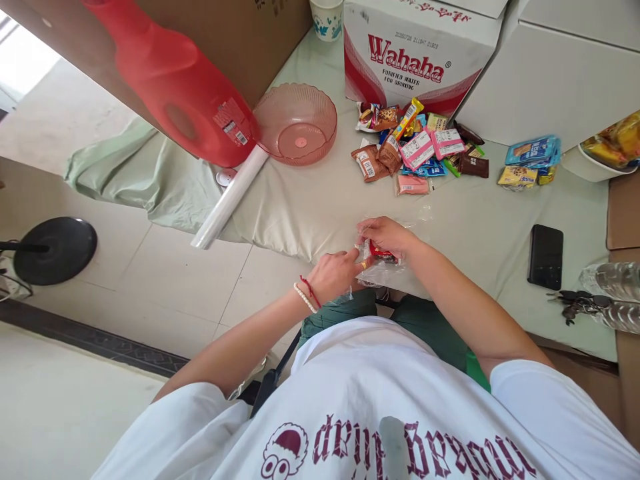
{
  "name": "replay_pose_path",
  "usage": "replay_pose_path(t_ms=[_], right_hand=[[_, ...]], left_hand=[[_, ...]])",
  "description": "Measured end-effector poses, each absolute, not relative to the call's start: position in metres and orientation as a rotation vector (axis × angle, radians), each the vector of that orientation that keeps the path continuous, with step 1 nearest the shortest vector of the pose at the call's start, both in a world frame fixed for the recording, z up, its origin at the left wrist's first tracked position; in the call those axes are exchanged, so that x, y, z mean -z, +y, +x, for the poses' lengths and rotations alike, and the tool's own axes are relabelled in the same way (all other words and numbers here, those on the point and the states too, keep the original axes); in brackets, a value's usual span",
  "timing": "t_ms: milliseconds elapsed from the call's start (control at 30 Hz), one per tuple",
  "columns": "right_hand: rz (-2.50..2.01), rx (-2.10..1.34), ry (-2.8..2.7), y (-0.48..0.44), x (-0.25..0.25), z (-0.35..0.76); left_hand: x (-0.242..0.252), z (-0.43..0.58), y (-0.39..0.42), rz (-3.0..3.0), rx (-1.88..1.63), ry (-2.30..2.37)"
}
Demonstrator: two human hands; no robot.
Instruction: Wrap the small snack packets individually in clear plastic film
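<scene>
At the table's near edge, both hands are at a clear plastic bag (pixel 387 275) with a small red-and-dark wrapped snack (pixel 384 253) inside it. My left hand (pixel 333 275), with a ring and two bracelets, has its fingers closed on the bag's left side. From above and to the right, my right hand (pixel 387 233) pinches the bag's upper left edge, its fingertips close to the left ones. The right palm partly covers the snack. Beyond the hands lies a pile of wrapped snacks (pixel 417 147) in brown, pink, blue and yellow.
A pink ribbed bowl (pixel 300 157), a red jug (pixel 175 93) and a clear plastic roll (pixel 230 200) are left. A Wahaha box (pixel 410 60) and paper cup (pixel 327 20) stand behind. Rightward are more snacks (pixel 531 160), a phone (pixel 545 257), keys (pixel 575 303) and bottles (pixel 613 280).
</scene>
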State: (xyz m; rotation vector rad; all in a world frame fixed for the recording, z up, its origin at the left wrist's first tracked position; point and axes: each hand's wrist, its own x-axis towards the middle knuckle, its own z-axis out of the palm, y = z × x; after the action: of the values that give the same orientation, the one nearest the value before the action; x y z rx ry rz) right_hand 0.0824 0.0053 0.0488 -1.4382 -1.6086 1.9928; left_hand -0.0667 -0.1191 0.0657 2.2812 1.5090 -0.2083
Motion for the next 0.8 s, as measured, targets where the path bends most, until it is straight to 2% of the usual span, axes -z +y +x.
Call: replay_pose_path(t_ms=[267, 333, 600, 667, 800], right_hand=[[-1.385, -1.862, -1.927, 0.0, -0.047, 0.135], [-1.374, -1.73, -2.011, -0.011, -0.051, 0.156], [-1.153, -0.82, -2.735, -0.102, -0.045, 0.225], [-1.171, -0.731, -2.759, -0.122, -0.035, 0.239], [-1.225, -0.773, -2.625, -0.144, -0.025, 0.258]], left_hand=[[-0.046, -0.116, -0.133, 2.091, 0.097, 1.691], [-0.037, -0.125, -0.139, 2.045, 0.005, 1.695], [-0.024, -0.128, -0.144, 1.733, -0.496, 1.649], [-0.024, -0.124, -0.141, 1.619, -0.539, 1.71], [-0.022, -0.115, -0.138, 1.526, -0.479, 1.857]])
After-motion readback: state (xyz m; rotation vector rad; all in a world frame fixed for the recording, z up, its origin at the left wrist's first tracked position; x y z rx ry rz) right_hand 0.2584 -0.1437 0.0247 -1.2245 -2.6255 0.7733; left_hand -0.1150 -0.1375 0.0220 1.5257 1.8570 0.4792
